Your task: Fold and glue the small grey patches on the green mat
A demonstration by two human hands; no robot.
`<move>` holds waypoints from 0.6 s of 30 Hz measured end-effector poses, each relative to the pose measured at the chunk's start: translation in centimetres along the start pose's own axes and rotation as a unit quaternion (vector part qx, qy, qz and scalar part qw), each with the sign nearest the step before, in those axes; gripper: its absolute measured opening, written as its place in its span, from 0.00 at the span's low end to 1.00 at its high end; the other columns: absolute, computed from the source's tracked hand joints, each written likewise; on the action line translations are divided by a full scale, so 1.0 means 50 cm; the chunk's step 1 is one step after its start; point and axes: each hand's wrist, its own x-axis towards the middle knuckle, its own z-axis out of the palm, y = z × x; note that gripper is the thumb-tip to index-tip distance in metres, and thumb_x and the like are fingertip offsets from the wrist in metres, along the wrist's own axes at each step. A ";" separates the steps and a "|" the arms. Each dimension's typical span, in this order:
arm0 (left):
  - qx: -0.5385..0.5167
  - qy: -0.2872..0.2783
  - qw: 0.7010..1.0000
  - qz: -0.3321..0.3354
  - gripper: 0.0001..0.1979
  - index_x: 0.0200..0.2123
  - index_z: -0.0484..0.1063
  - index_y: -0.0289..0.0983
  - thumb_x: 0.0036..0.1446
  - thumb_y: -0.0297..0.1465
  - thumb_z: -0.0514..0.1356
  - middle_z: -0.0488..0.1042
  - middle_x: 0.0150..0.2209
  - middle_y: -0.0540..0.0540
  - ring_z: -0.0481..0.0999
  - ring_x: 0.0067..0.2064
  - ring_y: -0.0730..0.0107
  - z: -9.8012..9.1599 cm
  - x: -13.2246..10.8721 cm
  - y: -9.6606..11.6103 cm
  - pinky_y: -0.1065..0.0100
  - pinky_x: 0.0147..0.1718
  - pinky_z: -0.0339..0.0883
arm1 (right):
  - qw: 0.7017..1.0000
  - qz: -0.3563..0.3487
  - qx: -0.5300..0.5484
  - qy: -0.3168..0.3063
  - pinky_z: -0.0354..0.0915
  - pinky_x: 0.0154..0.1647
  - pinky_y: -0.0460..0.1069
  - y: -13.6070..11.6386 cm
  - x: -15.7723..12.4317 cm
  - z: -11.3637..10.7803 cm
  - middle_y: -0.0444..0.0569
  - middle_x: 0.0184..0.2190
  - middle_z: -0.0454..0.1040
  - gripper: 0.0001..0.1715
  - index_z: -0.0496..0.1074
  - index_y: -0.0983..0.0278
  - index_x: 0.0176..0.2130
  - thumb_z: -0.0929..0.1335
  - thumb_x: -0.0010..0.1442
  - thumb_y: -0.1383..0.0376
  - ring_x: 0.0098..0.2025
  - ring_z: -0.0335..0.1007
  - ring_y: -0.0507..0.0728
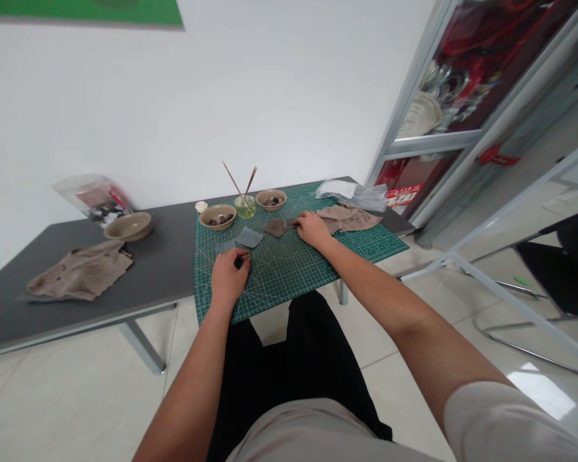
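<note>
Small dark piece (242, 260) is pinched in the closed left hand (229, 278); grey-brown rough sheet (277, 227) is touched by the half-curled right hand (312, 230), its grip unclear, on a green cutting mat (366, 240).

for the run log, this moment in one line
left hand: holds small dark piece | right hand: on brown sheet | green cutting mat

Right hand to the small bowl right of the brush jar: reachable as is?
Probably yes. The right hand rests on the cutting mat a short way from the small bowl, and nothing appears to stand between them; only a stretch of mat lies there.
</note>
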 end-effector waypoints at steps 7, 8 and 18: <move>-0.011 -0.006 1.000 -0.018 0.07 0.37 0.74 0.41 0.57 0.34 0.58 0.78 0.37 0.44 0.72 0.42 0.56 -0.003 0.000 0.005 0.60 0.42 0.66 | 0.999 -0.009 0.052 -0.009 0.63 0.48 0.52 0.004 -0.007 -0.013 0.56 0.42 0.75 0.12 0.73 0.67 0.42 0.63 0.59 0.69 0.46 0.69 0.61; -0.012 -0.005 1.000 -0.017 0.07 0.37 0.74 0.41 0.57 0.34 0.58 0.78 0.37 0.44 0.72 0.42 0.57 -0.003 0.000 0.005 0.60 0.42 0.66 | 0.998 -0.010 0.053 -0.013 0.63 0.48 0.52 0.001 -0.007 -0.014 0.55 0.41 0.75 0.11 0.72 0.67 0.42 0.64 0.59 0.68 0.45 0.69 0.61; -0.020 -0.005 1.000 -0.018 0.06 0.37 0.74 0.40 0.57 0.33 0.59 0.77 0.37 0.45 0.72 0.42 0.57 -0.001 -0.003 0.001 0.60 0.42 0.66 | 0.999 0.000 0.034 -0.005 0.57 0.57 0.60 -0.028 0.020 0.003 0.61 0.50 0.72 0.19 0.68 0.68 0.52 0.63 0.62 0.67 0.52 0.65 0.65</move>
